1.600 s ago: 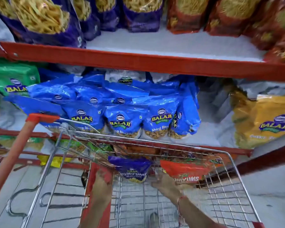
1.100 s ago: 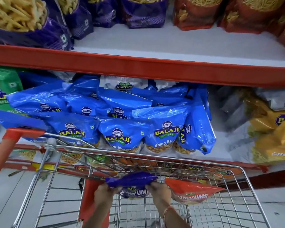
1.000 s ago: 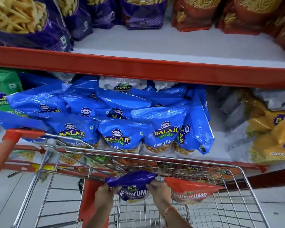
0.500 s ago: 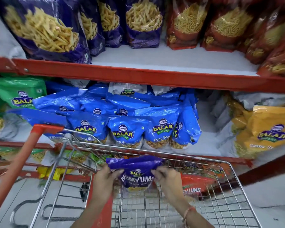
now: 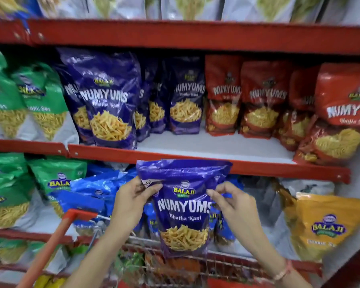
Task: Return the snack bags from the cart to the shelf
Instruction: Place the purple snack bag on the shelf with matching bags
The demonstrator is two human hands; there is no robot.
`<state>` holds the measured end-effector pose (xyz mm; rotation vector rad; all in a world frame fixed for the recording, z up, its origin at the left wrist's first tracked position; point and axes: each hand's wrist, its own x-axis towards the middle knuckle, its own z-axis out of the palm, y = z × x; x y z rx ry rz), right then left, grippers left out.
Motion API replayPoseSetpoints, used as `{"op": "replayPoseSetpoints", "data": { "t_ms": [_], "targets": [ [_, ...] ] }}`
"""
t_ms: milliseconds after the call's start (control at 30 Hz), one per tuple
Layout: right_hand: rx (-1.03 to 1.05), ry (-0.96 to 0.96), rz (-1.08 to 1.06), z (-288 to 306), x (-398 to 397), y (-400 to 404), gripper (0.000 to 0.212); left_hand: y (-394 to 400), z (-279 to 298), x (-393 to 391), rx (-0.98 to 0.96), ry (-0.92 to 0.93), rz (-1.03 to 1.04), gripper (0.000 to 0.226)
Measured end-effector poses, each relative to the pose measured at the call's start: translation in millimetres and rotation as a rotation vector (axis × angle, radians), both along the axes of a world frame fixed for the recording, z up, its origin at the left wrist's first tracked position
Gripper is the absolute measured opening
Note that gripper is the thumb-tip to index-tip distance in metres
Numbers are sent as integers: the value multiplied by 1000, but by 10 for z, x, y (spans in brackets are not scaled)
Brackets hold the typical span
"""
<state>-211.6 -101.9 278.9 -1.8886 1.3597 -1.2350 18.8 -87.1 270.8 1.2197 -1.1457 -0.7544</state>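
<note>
I hold a purple Numyums snack bag upright in front of the shelf, above the wire cart. My left hand grips its upper left edge and my right hand pinches its upper right edge. The bag's top reaches the red front rail of the middle shelf. On that shelf stand matching purple Numyums bags at the left and red Numyums bags at the right, with a bare white patch of shelf between and in front of them.
The cart's red handle slants up at lower left. Green bags fill the left side of the shelves. Blue bags sit on the lower shelf behind my hands and a yellow bag sits at lower right.
Both hands have lifted the purple bag out of the cart up to the middle shelf's rail. The view has tilted upward, showing the shelf with the Numyums bags.
</note>
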Motion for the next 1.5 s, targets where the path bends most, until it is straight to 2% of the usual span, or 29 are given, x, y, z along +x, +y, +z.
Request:
{"op": "replayPoseSetpoints", "data": {
  "t_ms": [100,233,333,467,633,767,900,1033,1100,1167,1200,1267,1367,1433,1500],
  "targets": [
    [-55,-143,48,500,1,-140,24,-199,524,43,-121,-15,-25,10],
    [-234,-119,25,1107,0,-331,25,-480,1202,13,-276,3,-86,19],
    [-292,-193,39,1429,27,-528,27,-742,1565,-29,-333,28,-112,17],
    [-429,-95,-93,1724,68,-857,21,-1152,1789,-28,-342,123,-112,16],
    [-416,-60,-175,1784,114,-1450,18,-1630,1816,-89,-335,133,-51,22],
    [-335,-62,-197,1691,148,-1851,15,-2079,1718,-50,-238,161,-10,22],
    [-173,-212,-189,1631,199,-2208,15,-2389,1771,-115,-175,167,33,18],
    [-75,-231,-237,1553,267,-2496,11,-2647,1745,-97,-174,125,13,39],
    [-112,-226,-260,1527,292,-2535,11,-2784,1645,-61,-168,107,-1,30],
    [-113,-241,-262,1491,288,-2520,26,-2812,1609,-94,-146,83,47,12],
    [-74,-287,-244,1449,276,-2497,35,-2787,1581,-111,-135,36,92,16],
    [84,-456,-155,1302,241,-2439,50,-2658,1472,-144,-86,-6,166,43],
    [318,-544,-107,920,212,-2402,66,-2459,1101,-158,22,97,158,77],
    [410,-615,-35,728,235,-2355,67,-2417,821,-155,117,82,155,91],
    [438,-661,35,649,261,-2284,59,-2377,638,-173,203,73,121,92]
  ]
}}
